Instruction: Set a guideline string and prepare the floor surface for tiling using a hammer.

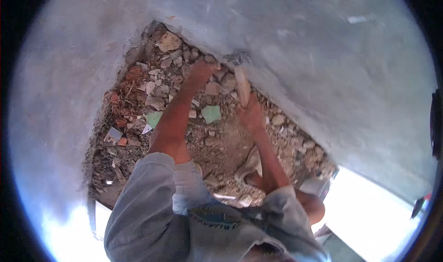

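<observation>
My right hand [250, 112] is closed round the pale wooden handle [242, 84] of a hammer, whose blurred dark head [236, 58] is up against the base of the grey plastered wall [323, 77]. To its left, my left hand [203, 70] is closed at the rubble by that wall's lower edge, a short way from the hammer head; what it grips is too unclear to name. Broken stones [168, 41], reddish brick bits [122, 141] and pale green tile pieces [211, 114] lie in the dirt under my arms.
A second grey wall [60, 105] bounds the pit on the left, meeting the other in a corner at the top. My legs and a sandalled foot [254, 179] are low in the view. Bright openings [360, 202] show at the lower right and lower left.
</observation>
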